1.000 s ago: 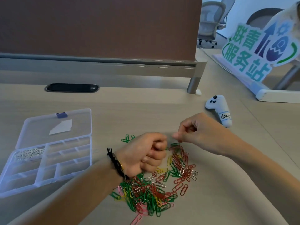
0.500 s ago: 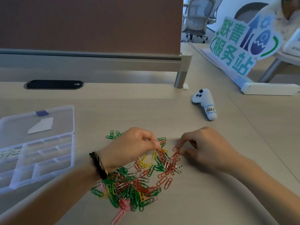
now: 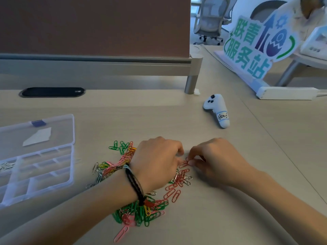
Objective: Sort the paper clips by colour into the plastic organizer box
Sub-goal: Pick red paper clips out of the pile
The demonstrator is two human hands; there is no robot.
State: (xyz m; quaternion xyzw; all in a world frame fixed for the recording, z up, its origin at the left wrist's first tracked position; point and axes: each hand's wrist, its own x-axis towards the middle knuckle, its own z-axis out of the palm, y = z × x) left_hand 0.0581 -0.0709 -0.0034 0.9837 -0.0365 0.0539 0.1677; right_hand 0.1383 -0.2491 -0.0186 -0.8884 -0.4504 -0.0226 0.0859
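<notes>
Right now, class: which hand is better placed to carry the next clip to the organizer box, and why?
Probably the left hand: the organizer box lies on its side of the pile, though the right hand pinches a red clip and would have to reach across the left arm.

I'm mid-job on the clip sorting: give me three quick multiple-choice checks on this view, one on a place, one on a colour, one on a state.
1. Where is the organizer box relative to the pile of paper clips?
A. left of it
B. right of it
C. on top of it

2. What colour is the clip at the right hand's fingertips?
A. green
B. red
C. silver

3. How is the box's lid?
A. shut
B. missing
C. open, laid back flat

Answers:
1 A, the box sits at the frame's left edge.
2 B, a red clip lies under the fingertips.
3 C, the lid lies behind the compartments, which are exposed.
</notes>
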